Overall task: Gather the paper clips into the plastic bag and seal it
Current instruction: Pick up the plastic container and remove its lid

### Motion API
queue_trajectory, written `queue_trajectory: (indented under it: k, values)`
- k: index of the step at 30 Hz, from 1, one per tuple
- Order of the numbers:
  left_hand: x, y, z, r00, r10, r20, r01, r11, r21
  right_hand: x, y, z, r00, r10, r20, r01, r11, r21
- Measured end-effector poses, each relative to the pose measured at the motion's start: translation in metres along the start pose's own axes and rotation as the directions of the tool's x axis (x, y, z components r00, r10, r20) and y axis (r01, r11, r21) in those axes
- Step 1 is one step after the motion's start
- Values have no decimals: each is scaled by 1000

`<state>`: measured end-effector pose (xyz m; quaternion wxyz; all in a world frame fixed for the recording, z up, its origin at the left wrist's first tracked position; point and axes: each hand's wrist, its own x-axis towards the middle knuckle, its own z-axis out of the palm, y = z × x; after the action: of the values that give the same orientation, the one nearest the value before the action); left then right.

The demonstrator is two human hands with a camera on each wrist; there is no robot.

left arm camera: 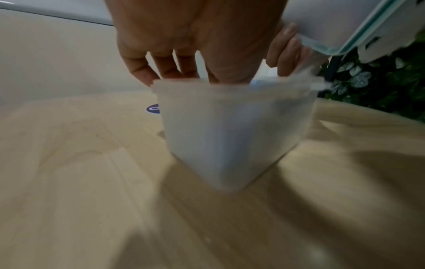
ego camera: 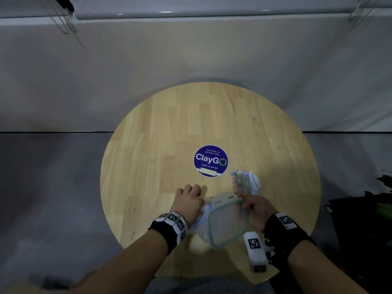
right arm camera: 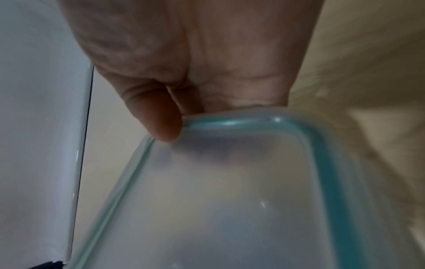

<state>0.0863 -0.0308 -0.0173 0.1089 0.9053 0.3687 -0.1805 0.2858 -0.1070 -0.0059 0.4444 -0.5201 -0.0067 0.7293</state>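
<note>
A clear plastic bag (ego camera: 247,181) with a blue zip strip lies on the round wooden table (ego camera: 169,134), holding a bunch of colourful paper clips (ego camera: 240,183). Just in front of it my left hand (ego camera: 188,198) grips the rim of a translucent plastic container (left arm camera: 230,136) from above, fingers curled over its edge; crinkled plastic (left arm camera: 318,83) sticks out of it. My right hand (ego camera: 254,209) holds the container's teal-edged lid (ego camera: 227,223) tilted over the container, thumb (right arm camera: 158,118) pressed on the lid (right arm camera: 230,200). The container's inside is hidden.
A blue round ClayGo sticker (ego camera: 211,161) sits mid-table, behind the bag. A pale wall rises close behind the table. Dark green leaves (ego camera: 384,200) stand off the right edge. A white tagged block (ego camera: 255,253) hangs by my right wrist near the table's front edge.
</note>
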Motion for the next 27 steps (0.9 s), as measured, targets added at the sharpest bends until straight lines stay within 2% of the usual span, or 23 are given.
queue_trajectory:
  k: [4,8,10,11,13,15,17,19,21,24,27]
  values:
    - [0,0,6,995,13,98,-8,999,-54,11,13,-5,998,28,57,-29,999,19]
    - [1,-15,9,995,-15,97,40,966,-257,14,25,2,997,70,24,-64,980,-190]
    - [-1,-21,11,999,32,31,-19,936,-352,15,28,5,1000,30,0,-28,952,-304]
    - [-2,-25,14,1000,20,-22,-28,896,-444,15,28,7,1000,15,-12,-18,935,-355]
    - [-6,-24,10,994,-100,-33,56,765,-642,16,28,9,998,-19,-53,-6,901,-435]
    - [-6,-24,9,994,-113,14,94,743,-663,19,26,10,995,-56,-84,8,871,-491]
    - [-7,-29,10,995,-31,92,80,798,-597,23,24,10,990,-115,-83,49,826,-561]
    - [-8,-32,9,993,74,95,-28,909,-416,26,23,11,983,-171,-68,93,778,-622]
    - [-8,-32,10,990,87,113,-41,932,-361,27,22,13,977,-204,-62,115,752,-649]
    - [-6,-30,9,994,43,100,1,918,-397,28,24,17,967,-244,-70,141,744,-653]
    - [-8,-30,9,991,-118,65,134,797,-589,28,20,21,964,-261,-46,157,706,-691]
